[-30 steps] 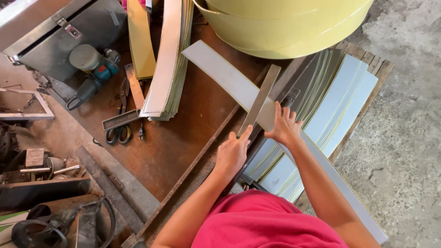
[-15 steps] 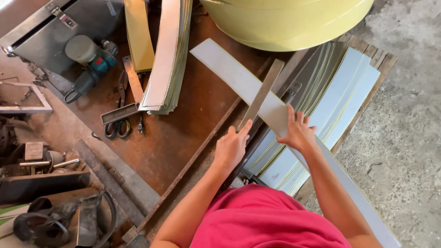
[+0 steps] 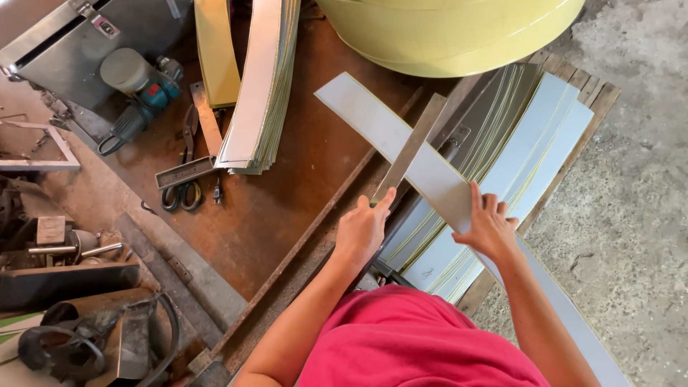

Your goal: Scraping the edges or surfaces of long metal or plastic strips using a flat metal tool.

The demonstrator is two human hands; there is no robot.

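A long pale metal strip (image 3: 373, 122) runs diagonally from the upper middle down to the lower right, across the rusty workbench (image 3: 287, 208). My right hand (image 3: 489, 228) lies flat on it with the fingers spread, pressing it down. A narrow grey steel bar (image 3: 416, 143) crosses the strip at an angle. My left hand (image 3: 364, 231) holds the near end of that bar, thumb and fingers pinched on it. Under both lies a stack of pale cut sheets (image 3: 530, 150).
A big yellow drum (image 3: 459, 36) stands at the top. A stack of curved strips (image 3: 258, 86) lies at upper left, with shears (image 3: 183, 186), an angle grinder (image 3: 140, 107) and a grey metal box (image 3: 64, 43) close by. Dark tools (image 3: 79, 337) fill the lower left. Concrete floor (image 3: 631, 215) is at the right.
My right hand has slid down the strip toward me, and my left hand has shifted slightly with the bar. The view has drifted a little.
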